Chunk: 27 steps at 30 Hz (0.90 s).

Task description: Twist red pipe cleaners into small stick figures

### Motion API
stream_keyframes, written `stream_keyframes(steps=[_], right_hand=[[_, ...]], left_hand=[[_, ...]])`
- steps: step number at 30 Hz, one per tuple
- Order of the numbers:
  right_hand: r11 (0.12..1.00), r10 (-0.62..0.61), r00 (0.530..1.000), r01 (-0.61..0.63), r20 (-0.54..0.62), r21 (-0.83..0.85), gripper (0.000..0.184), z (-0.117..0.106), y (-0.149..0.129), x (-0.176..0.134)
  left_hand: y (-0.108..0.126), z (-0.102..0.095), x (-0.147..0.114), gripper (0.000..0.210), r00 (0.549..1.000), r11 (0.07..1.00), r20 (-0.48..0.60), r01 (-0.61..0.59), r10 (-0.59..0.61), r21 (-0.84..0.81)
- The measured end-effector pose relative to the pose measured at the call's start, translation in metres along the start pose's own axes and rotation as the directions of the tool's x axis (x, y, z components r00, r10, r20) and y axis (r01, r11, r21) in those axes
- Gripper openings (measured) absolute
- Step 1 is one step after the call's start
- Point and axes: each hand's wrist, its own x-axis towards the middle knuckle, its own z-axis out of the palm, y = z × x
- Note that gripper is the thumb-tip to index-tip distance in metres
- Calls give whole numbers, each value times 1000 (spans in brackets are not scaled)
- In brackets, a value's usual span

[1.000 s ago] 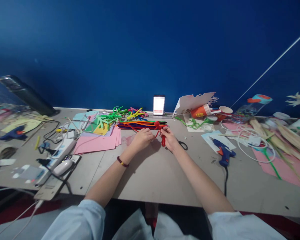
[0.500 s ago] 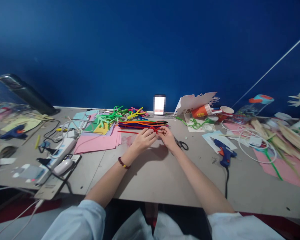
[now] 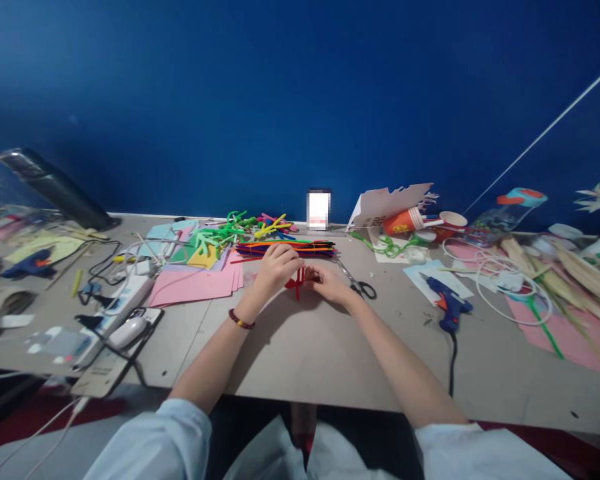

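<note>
Between my hands is a bent red pipe cleaner [image 3: 298,285], with a few strands hanging down. My left hand [image 3: 278,268] pinches it from the left and above. From the right, the curled fingers of my right hand [image 3: 327,281] hold its other side. Just behind them lies a bundle of pipe cleaners [image 3: 320,249] in purple, red, orange and black. A pair of scissors [image 3: 363,288] rests to the right of my right hand. The fingertips are partly hidden, and the exact shape of the red piece is too small to make out.
Pink paper sheets [image 3: 195,287] and bent green pipe cleaners [image 3: 225,231] lie to the left. Farther left are a power strip [image 3: 125,307] and a phone [image 3: 100,377]. A blue glue gun [image 3: 449,303] with its cord lies at right, near orange paper cups [image 3: 403,222].
My left hand has moved slightly left and up, and my right hand a little left and down. The red piece now shows strands hanging below the fingers. More of the scissors is visible.
</note>
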Motion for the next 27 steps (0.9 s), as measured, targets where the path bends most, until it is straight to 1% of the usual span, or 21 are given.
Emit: stream_keyframes(steps=[3,6,8,10,12,14,15,17,20,22,24,27], right_hand=[[979,56,994,-74,98,189,24,2,-3,-3],[952,88,979,-137,185,273,38,2,-7,-4],[948,97,978,-148,186,282,43,1,-9,-5],[943,103,981,-149,164,299,48,-2,-10,-5],[933,106,986,-143,126,331,51,-4,-10,-4],[918,104,993,-120,63,379,52,-6,-9,-2],[907,103,995,-101,16,409,51,-7,-8,-1],[883,103,990,-46,-99,466,47,-9,-5,3],[873,107,960,35,-260,486,43,-12,-1,8],[890,104,937,62,-335,451,42,-15,2,11],[919,100,916,64,-388,389,42,-17,4,13],[960,91,892,40,-443,278,37,-19,8,14]], left_hand=[[-11,3,-2,14,995,980,32,98,-94,-171],[-19,9,-8,19,964,897,130,264,-233,-355],[-22,13,-13,20,933,840,208,356,-294,-410],[-24,17,-19,19,910,819,299,395,-287,-416],[-23,21,-23,18,876,799,374,448,-303,-400],[-19,24,-25,20,850,774,391,500,-353,-389],[-16,25,-24,21,844,760,391,515,-368,-396],[-10,26,-23,22,834,735,419,530,-360,-423],[0,27,-19,22,825,744,450,531,-342,-406],[6,27,-17,22,828,766,464,510,-314,-392],[12,26,-16,21,843,795,465,467,-268,-388],[18,25,-14,20,892,867,390,367,-226,-337]])
